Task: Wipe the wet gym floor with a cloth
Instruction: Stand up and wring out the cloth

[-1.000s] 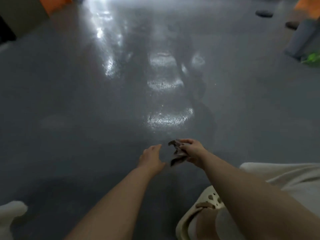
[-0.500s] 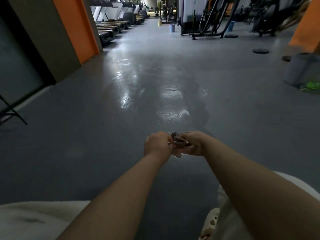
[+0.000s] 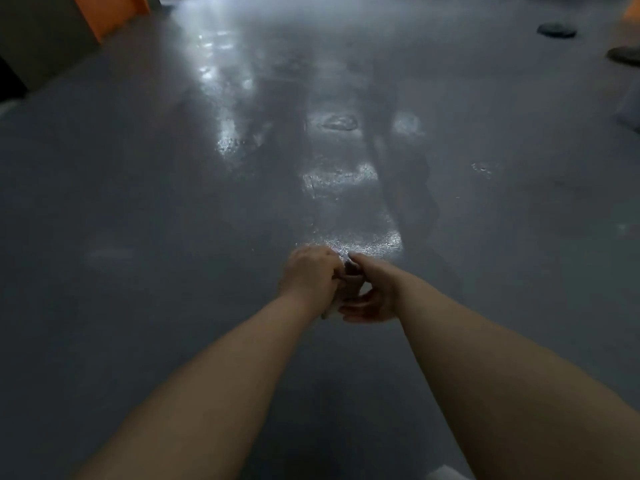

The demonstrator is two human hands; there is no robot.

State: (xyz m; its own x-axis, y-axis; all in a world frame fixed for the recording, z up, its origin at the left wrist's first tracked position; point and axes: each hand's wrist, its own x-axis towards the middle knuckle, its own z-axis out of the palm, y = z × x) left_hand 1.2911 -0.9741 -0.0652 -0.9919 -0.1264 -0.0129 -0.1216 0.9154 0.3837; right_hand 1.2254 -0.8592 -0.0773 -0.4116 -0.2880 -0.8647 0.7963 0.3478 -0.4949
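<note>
View tipped down, hands (image 3: 341, 289) still gripping cloth (image 3: 350, 271)

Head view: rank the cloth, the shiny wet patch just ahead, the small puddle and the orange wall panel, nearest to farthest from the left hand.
1. Cloth, gripped in the left hand.
2. Shiny wet patch, just ahead.
3. Small puddle, farther ahead.
4. Orange wall panel, far upper left.

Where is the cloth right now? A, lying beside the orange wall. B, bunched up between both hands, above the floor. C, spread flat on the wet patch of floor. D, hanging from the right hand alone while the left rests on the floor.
B: the cloth is bunched between the left hand and right hand, which meet around it above the grey floor, short of the wet patch.
</note>
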